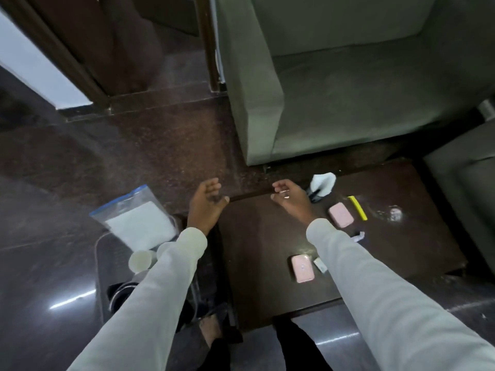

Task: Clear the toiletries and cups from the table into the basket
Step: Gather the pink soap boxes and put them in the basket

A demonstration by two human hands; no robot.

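Left hand [206,203]: over the worktop's [262,236] left edge, grip loose, fingers relaxed, holding nothing.

Right hand [290,200]: over the worktop's far edge, grip half open, nothing in it that I can make out; a pale glint at the fingers is too small to name.

Basket [107,263]: on the floor left of the worktop; already holds a clear bag [136,223] leaning upright and paper cups [142,261].

Left on the worktop: two pink soap bars [340,215] [302,268]; yellow comb [357,207]; small white packet [320,264]; razor [359,235], partly under my sleeve; white pouch [322,183] at the far edge.

Risks, as I judge them:
- my right sleeve lies across the razor and packet and could sweep them off the near edge;
- flat soap bars may slip on the glossy top;
- the leaning bag may tip out if I drop items against it.
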